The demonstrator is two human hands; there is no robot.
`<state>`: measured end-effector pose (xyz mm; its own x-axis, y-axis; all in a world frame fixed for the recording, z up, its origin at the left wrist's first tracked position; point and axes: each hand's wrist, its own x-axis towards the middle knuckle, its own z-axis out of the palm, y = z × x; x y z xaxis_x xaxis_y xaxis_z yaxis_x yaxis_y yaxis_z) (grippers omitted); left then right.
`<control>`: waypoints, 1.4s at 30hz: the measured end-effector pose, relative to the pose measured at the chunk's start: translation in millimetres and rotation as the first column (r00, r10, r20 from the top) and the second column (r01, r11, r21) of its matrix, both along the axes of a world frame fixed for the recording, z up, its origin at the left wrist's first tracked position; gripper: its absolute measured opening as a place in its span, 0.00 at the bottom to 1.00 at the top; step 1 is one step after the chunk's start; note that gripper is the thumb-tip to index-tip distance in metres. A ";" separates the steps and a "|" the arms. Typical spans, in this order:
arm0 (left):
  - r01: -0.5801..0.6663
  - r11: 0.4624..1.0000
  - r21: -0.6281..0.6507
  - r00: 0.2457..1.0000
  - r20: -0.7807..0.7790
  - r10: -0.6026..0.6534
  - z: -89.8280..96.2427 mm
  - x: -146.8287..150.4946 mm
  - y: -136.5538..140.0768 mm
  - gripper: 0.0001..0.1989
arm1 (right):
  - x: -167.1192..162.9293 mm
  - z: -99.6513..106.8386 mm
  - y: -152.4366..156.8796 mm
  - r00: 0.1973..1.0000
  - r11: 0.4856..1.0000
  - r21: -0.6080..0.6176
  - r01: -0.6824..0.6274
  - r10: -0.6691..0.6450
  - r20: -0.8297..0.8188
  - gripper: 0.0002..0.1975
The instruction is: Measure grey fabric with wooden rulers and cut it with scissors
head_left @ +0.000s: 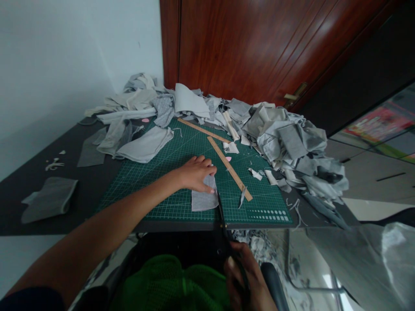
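A small grey piece of fabric (203, 198) lies on the green cutting mat (168, 190) near its front edge. My left hand (198, 172) presses on the upper part of this fabric, fingers curled and thumb against its right side. Black scissors (222, 216) reach up over the table edge, their blades along the fabric's right edge. Below the table edge, my right hand (244, 276) is closed around the scissors' handles. To the right of the fabric, a narrow grey scrap (242, 197) lies across the lower end of a wooden ruler (228, 166).
A second wooden ruler (202, 129) lies farther back. Heaped cloth scraps (279, 134) line the back and right of the table. Folded grey fabric (50, 198) rests at the left. A clear plastic bag (366, 255) hangs at the right. Behind stands a wooden door (236, 52).
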<state>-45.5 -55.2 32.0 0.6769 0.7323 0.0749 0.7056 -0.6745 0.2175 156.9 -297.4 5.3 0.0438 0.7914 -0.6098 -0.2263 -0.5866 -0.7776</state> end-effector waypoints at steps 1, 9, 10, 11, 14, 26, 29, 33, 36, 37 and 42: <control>0.003 1.000 0.002 1.000 -0.001 -0.003 -0.4 0.0 0.1 0.23 | 0.0 1.3 1.0 1.000 1.000 -0.003 -0.001 0.001 -0.005 0.33; 0.011 1.000 0.020 1.000 -0.011 -0.011 -0.8 -0.4 0.4 0.24 | 1.6 7.1 11.1 0.991 0.991 0.071 -0.115 0.109 0.080 0.34; 0.011 1.000 0.021 1.000 -0.010 -0.010 -0.9 -0.4 0.5 0.24 | 2.5 7.1 11.8 0.988 0.988 0.078 -0.131 0.124 0.094 0.34; 0.010 1.000 0.022 1.000 -0.010 -0.010 -1.2 -0.3 0.6 0.24 | 3.3 7.1 12.2 0.985 0.986 0.084 -0.142 0.133 0.109 0.34; 0.012 1.000 0.028 1.000 -0.013 -0.011 -2.1 0.0 1.1 0.25 | 3.4 8.3 11.7 0.982 0.987 0.089 -0.133 0.119 0.145 0.35; 0.005 0.999 0.047 1.000 -0.006 -0.005 -3.8 0.6 1.8 0.25 | -8.4 10.1 7.4 0.988 0.994 0.092 -0.059 0.045 0.151 0.33; 0.010 0.999 0.052 1.000 0.000 -0.010 -4.9 0.7 2.4 0.26 | -9.0 8.3 6.6 0.989 0.996 0.080 -0.048 0.037 0.140 0.34; 0.007 0.999 0.046 1.000 0.004 -0.007 -3.6 1.0 1.3 0.25 | -11.0 6.4 5.5 0.991 0.995 0.086 -0.042 0.030 0.133 0.34; 0.009 1.000 0.013 1.000 0.013 -0.009 -1.3 0.7 0.7 0.24 | -12.1 4.8 4.2 0.991 0.997 0.082 -0.007 -0.004 0.133 0.34; 0.007 1.000 0.001 1.000 0.015 -0.007 -0.6 0.4 0.9 0.23 | -12.1 4.4 3.9 0.991 0.997 0.079 0.005 -0.015 0.133 0.35; 0.017 0.999 -0.044 1.000 0.022 -0.016 1.1 -2.8 6.3 0.16 | -11.6 4.4 4.2 0.991 0.996 0.090 -0.015 0.003 0.133 0.34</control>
